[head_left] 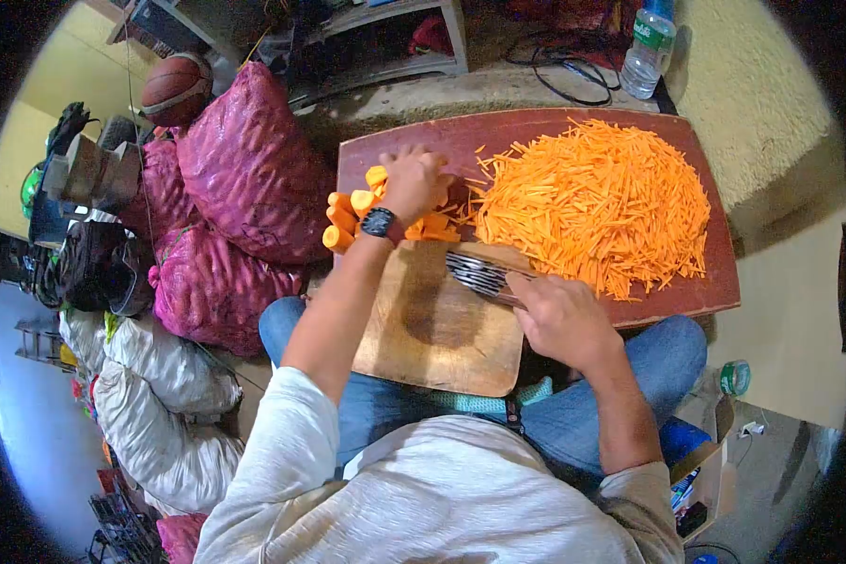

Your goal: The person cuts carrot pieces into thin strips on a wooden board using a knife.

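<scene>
My left hand (415,180), with a black watch (378,222) on its wrist, reaches over the peeled carrots (338,237) at the board's far left. Its fingers are bent and look apart; some of what lies beneath them is hidden. In my right hand (573,318) is a cutter with several parallel metal blades (477,274), held by its handle. The blades hover at the upper right of a wooden cutting board (423,352), which rests across my lap. To the right a big heap of carrot strips (592,211) covers much of the reddish-brown tabletop (686,305).
Pink mesh sacks (249,169) stand on the left, a basketball (176,89) on top of them. White sacks (160,423) lie nearer. A water bottle (647,52) and black cable (573,73) are on the ledge behind. At lower right sits an open box (714,489).
</scene>
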Tool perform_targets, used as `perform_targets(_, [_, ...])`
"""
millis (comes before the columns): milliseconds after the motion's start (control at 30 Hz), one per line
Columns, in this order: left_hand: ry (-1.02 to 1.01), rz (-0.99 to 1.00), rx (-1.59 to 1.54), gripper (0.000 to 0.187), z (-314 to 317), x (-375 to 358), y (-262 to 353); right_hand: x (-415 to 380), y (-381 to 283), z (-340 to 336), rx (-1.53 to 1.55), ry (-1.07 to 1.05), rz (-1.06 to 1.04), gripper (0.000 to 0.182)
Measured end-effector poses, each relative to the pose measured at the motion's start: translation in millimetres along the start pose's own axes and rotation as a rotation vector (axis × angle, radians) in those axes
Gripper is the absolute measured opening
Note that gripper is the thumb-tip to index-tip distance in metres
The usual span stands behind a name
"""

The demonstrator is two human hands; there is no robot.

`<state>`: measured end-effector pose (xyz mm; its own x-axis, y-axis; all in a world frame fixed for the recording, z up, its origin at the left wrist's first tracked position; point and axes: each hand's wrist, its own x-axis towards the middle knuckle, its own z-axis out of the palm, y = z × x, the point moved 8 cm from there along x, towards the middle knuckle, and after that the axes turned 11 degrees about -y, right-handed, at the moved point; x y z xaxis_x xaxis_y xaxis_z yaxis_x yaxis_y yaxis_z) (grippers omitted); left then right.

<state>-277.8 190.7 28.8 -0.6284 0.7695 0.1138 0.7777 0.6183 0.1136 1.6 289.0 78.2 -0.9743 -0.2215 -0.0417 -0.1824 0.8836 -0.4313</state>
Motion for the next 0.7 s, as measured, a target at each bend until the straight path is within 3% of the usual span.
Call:
perform_targets(33, [-0.073,-0.035,0.052,0.04,-1,-4,-9,0,-5,-2,0.012,0.024,-0.04,0.03])
perform_targets(167, [-0.239,-0.091,0.152,0.041,24,-11,-33,3,-9,3,0.003,-0.001,-0.062,0.03])
perform_targets(300, [-0.246,-0.101,0.075,0.04,31,-12,-33,4,1,11,0.049,-0.007,-0.036,0.032])
perform_targets(367, [0.043,0.067,-0.043,0.037,25,-15,-31,5,2,11,0.06,-0.005,-0.039,0.033])
perform_targets(467, [0.175,0.091,-0.143,0.032,-11,-32,-11,6,10,17,0.107,-0.106,0.059,0.041])
perform_targets(567, [0.163,0.054,-0.362,0.028,-30,-66,2,7,15,20,0.155,-0.131,0.06,0.04])
perform_targets(633, [0.345,0.143,-0.26,0.016,-58,-115,36,7,16,21,0.155,-0.139,0.077,0.038])
perform_targets(700, [0.342,0.152,-0.205,0.013,-70,-160,72,8,11,12,0.178,-0.168,0.119,0.039])
